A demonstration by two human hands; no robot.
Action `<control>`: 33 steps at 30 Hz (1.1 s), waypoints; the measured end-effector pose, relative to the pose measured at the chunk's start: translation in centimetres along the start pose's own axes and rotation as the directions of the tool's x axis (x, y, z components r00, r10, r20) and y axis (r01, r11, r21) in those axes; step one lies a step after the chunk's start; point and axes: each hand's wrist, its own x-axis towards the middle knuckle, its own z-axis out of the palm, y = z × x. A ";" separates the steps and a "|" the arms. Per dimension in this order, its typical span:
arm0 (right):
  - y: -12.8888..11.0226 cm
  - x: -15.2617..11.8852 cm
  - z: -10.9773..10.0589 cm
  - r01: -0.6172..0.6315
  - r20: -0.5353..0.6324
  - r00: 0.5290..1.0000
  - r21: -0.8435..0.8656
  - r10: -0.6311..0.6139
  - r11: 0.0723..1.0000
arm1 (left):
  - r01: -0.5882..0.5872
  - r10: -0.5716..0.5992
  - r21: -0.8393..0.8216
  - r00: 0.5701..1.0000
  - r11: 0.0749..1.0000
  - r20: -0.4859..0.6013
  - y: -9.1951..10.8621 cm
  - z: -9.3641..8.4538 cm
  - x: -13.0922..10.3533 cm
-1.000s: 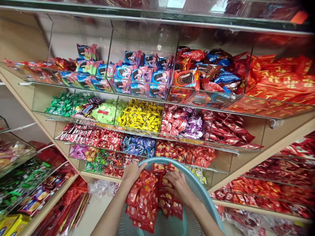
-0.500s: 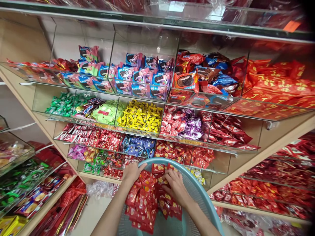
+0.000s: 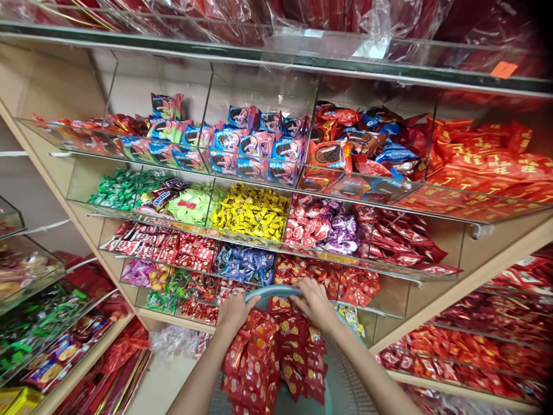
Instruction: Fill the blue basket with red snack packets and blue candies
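Note:
A teal plastic basket (image 3: 332, 346) is at the bottom centre, with many red candy packets (image 3: 253, 360) printed with orange slices inside it. My left hand (image 3: 233, 311) grips the basket's rim at the upper left, thumb over the edge. Closer to the middle of the rim, my right hand (image 3: 314, 301) has its fingers wrapped on the far edge, above the packets. Just behind the rim, similar red packets (image 3: 302, 270) lie in a lower shelf compartment.
A tiered shelf with clear dividers holds yellow candies (image 3: 253, 213), green candies (image 3: 116, 187), blue packets (image 3: 246, 262) and wrapped cookies (image 3: 328, 154). Side shelves (image 3: 78, 369) stand at left and right. A clear plastic bag (image 3: 173, 341) lies on the floor.
My right hand has moved from the packets in the basket up to its rim. My left hand stays on the rim. The view has tilted slightly upward, so the shelves appear lower.

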 end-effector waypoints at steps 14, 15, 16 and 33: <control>3.7 10.9 4.1 0.176 0.367 0.927 -0.248 -0.076 0.953 | -0.012 0.014 0.029 0.998 1.000 -0.054 0.0 0.3 -0.1; 3.8 11.0 4.2 0.170 0.373 0.926 -0.254 -0.066 0.952 | -0.011 0.013 0.036 0.998 0.999 -0.055 0.0 0.4 -0.1; 3.8 11.0 4.2 0.164 0.377 0.924 -0.260 -0.056 0.951 | -0.007 0.009 0.039 0.999 0.999 -0.052 0.0 0.4 0.0; 4.2 7.6 0.4 0.127 0.189 0.977 -0.154 -0.097 0.980 | 0.001 -0.001 0.011 1.000 1.000 0.001 0.1 0.0 0.1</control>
